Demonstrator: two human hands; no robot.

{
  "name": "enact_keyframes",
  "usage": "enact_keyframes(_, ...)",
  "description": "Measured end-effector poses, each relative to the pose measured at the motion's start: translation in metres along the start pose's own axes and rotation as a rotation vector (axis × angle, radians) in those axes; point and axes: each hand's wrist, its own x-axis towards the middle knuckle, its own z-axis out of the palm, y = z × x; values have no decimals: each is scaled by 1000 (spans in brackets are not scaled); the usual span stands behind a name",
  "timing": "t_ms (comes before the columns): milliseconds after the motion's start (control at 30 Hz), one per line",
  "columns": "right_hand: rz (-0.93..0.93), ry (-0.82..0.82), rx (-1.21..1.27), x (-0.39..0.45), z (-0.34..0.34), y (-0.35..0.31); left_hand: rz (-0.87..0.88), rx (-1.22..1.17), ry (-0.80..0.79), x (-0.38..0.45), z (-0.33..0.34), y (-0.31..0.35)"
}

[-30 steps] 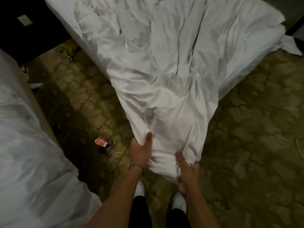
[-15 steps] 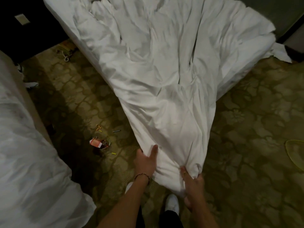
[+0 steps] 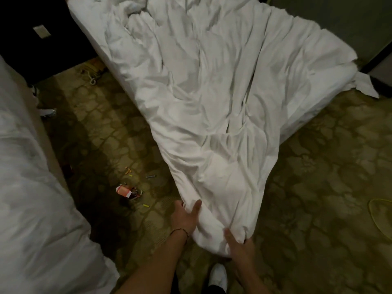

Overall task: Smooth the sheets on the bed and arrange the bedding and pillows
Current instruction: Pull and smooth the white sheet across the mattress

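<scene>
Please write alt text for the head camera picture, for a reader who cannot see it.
Both hands, left hand and right hand, grip the bunched corner of a rumpled white duvet pulled off the bed over patterned carpet. Small litter lies left; another white bed fills the left edge.

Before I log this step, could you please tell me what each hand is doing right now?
Left hand: gripping the gathered end of the white duvet.
Right hand: gripping the same bunched end.

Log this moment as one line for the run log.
stage: pulling duvet off bed end | left hand: grips duvet corner | right hand: grips same corner | bed: duvet rumpled | floor: litter by box
</scene>
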Motion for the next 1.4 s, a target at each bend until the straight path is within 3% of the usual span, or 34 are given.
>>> enact_keyframes(233, 109, -13, -101, 1, 14, 0, -34, 45, -57, -2, -13, 15)
enact_keyframes(333, 153, -43, -259, 6, 21, -10, -42, 91, -51, -5, -23, 23)
enact_keyframes(500, -20, 27, -418, -31, 58, -114, 31, 114, -1, 3, -69, 73)
enact_keyframes(700, -330, -62, -439, -71, 162, -239, 191, 151, 6, 56, -167, 161)
enact_keyframes(967, -620, -109, -686, -109, 311, -359, 428, 611, 122, 151, -316, 289)
enact_keyframes(1100, -707, -98, -871, -93, 357, -410, 447, 771, 112, 206, -357, 334)
enact_keyframes(1400, -768, -134, -1054, -10, 476, -532, 397, 839, 149, 334, -390, 444)
